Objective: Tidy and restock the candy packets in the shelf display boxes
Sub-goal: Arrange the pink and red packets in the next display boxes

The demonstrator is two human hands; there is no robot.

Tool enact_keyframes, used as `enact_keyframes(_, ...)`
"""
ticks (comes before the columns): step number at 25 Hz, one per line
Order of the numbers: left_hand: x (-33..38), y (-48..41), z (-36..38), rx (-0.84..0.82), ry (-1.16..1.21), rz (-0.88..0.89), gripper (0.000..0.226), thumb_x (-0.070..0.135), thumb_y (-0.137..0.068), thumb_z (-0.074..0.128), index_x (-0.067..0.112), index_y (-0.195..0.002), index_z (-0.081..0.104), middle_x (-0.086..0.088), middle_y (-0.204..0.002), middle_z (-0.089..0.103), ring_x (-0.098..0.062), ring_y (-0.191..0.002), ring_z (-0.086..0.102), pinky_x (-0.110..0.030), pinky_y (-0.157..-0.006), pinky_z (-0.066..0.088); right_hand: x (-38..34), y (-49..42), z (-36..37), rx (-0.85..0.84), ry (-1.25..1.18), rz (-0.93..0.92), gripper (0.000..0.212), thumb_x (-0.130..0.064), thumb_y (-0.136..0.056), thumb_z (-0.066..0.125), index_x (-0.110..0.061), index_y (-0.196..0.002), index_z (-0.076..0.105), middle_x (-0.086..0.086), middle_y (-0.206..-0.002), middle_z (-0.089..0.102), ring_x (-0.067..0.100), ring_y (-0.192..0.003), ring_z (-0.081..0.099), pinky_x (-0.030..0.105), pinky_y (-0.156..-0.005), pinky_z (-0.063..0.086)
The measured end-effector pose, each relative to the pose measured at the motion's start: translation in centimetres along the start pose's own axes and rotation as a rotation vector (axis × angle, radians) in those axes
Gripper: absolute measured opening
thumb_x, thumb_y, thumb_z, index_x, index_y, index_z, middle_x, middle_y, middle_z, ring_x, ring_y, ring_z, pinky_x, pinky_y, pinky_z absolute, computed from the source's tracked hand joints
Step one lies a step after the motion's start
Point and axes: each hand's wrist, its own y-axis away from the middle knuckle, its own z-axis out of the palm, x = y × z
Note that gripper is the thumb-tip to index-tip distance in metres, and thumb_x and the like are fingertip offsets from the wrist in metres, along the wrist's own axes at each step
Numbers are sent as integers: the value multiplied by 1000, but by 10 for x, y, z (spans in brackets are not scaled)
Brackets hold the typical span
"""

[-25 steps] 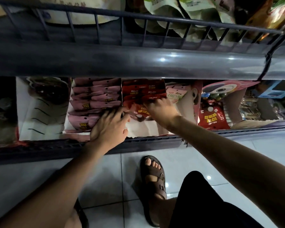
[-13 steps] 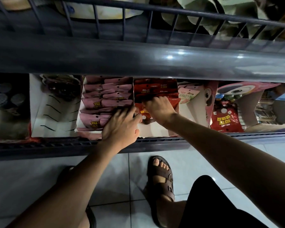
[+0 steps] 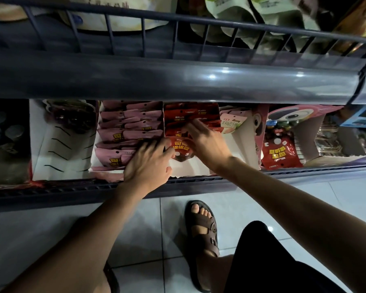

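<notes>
Dim shop shelving filled the view, a lower shelf (image 3: 51, 191) sitting under a dark upper shelf (image 3: 178, 81). Near the middle of the lower shelf two white display boxes stood side by side, touching. The left display box (image 3: 94, 159) held pink packets (image 3: 123, 127) standing one behind another, filling it to the front. The right display box (image 3: 190, 166) held red packets (image 3: 188, 115) packed toward the back, and one front red packet (image 3: 181, 148) leaned at the head of them with bare white box floor before it. The right hand (image 3: 207, 142) reached in over that row, fingers straight and released, their tips resting on the tops of the red packets. The left hand (image 3: 148, 166), slightly blurred, lay on the front pink packets with fingers spread and straight, released too, its thumb side touching the front red packet. Just right of these boxes a green and white packet (image 3: 230, 123) stood in a box with a cartoon face (image 3: 258, 127), and beyond that lay another red bag (image 3: 280, 153). To the left stood a white box with black marks (image 3: 57, 144), then dark cans (image 3: 2, 132). Pale bags (image 3: 237, 11) lay on the upper shelf. Below, a brown sandal (image 3: 203, 229) stood on pale floor tiles (image 3: 304, 197), beside black shorts (image 3: 262, 261)
</notes>
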Motion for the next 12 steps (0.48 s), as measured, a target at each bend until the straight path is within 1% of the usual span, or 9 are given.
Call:
enact_keyframes(1,0,0,1,-4,0,1,31,29,-73,66,22,-102,58,-2,-118,52,-22,-97,55,-39,-82,45,4,10,-7,50,-43,36,28,-24,-90,63,-10,-113,58,6,-115,58,17,-92,62,27,-68,55)
enact_keyframes(3,0,1,1,-11,7,-3,33,28,-72,68,21,-103,58,-2,-121,51,-22,-98,56,-40,-83,46,19,35,-19,146,-136,217,25,-23,-92,61,-10,-113,57,6,-119,53,10,-96,57,21,-72,53)
enact_keyframes(5,1,1,0,-13,12,-5,35,27,-72,71,20,-104,58,-3,-124,50,-23,-100,56,-42,-85,46,48,70,-29,237,-148,486,28,-24,-91,62,-11,-115,55,7,-122,52,13,-100,55,27,-79,53)
enact_keyframes(6,1,1,-2,-16,14,-4,35,27,-72,71,20,-104,59,-4,-126,50,-23,-102,56,-42,-87,47,65,87,-33,255,-128,640,34,-26,-90,64,-10,-118,53,9,-124,51,18,-104,53,31,-83,51)
enact_keyframes(7,1,2,-4,-20,14,4,35,26,-73,71,19,-105,59,-4,-128,49,-24,-103,56,-43,-89,47,84,103,-36,245,-108,802,43,-30,-89,65,-8,-123,51,13,-125,50,24,-109,51,35,-88,48)
enact_keyframes(9,3,2,-6,-21,6,29,33,23,-75,71,16,-106,59,-5,-128,50,-25,-100,57,-44,-90,48,120,130,-41,161,-67,1093,64,-38,-85,69,-3,-132,43,19,-129,46,34,-117,44,43,-96,42)
enact_keyframes(10,4,3,-7,-20,3,40,32,19,-76,70,15,-106,60,-5,-127,52,-26,-98,58,-45,-89,49,134,140,-42,107,-39,1177,70,-40,-83,71,-2,-133,40,21,-130,45,37,-120,41,47,-100,40)
enact_keyframes(12,9,2,-8,-27,0,45,32,12,-76,69,13,-107,60,-6,-123,55,-26,-96,58,-46,-88,49,153,150,-40,25,-4,1235,77,-41,-79,74,-2,-135,39,23,-131,45,39,-122,40,51,-102,38)
